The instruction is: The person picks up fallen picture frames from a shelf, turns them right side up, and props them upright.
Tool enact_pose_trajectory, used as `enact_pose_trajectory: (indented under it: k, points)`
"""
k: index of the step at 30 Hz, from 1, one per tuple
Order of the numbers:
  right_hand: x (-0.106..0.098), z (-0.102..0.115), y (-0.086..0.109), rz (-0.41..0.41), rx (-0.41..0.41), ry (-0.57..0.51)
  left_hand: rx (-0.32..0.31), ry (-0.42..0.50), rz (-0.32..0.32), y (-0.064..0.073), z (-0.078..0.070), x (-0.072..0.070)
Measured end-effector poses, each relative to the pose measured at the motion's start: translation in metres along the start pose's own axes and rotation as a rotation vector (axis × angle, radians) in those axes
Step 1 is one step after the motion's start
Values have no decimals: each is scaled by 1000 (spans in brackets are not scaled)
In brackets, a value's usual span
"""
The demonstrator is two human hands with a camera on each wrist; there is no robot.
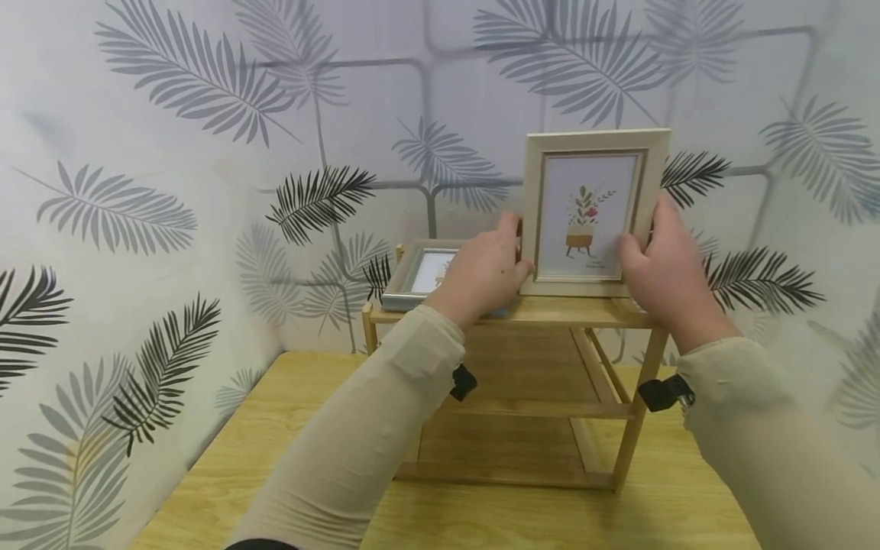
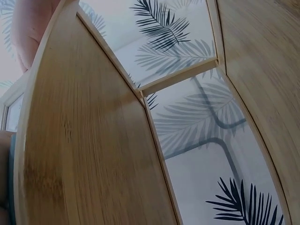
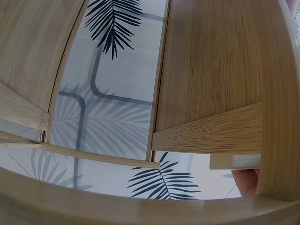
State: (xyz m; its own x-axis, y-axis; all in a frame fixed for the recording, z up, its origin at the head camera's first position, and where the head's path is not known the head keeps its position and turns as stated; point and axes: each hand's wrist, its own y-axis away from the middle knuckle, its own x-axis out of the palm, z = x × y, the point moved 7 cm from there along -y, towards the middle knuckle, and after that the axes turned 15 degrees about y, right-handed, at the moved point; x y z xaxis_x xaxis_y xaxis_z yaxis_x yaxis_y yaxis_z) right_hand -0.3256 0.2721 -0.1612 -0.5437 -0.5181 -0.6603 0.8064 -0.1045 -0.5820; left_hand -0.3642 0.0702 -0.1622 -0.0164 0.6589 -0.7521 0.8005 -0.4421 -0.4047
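Observation:
A cream picture frame stands upright at the right part of a wooden shelf's top board, its print showing a potted plant. My right hand grips its right side, thumb over the front edge. At the lower left edge, my left hand holds the frame between thumb and fingers. A second, grey frame lies face up on the left of the top board, partly hidden behind the left hand. From below, the right wrist view catches fingers beside a pale frame corner.
The shelf has lower boards and slanting side legs. It stands on a wood-grain table against a leaf-patterned wall. Through the gaps between boards, the wrist views show that wall.

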Motion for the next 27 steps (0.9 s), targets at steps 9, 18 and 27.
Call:
enact_pose_trajectory:
  k: [9, 18, 27]
  points:
    - [5, -4, -2, 26, 55, 30, 17, 54, 14, 0, 1, -1]
    - [5, -7, -6, 50, 91, 74, 23, 0, 51, 3, -9, -2]
    - [10, -8, -8, 99, 94, 96, 55, -14, 40, 9, -13, 0]
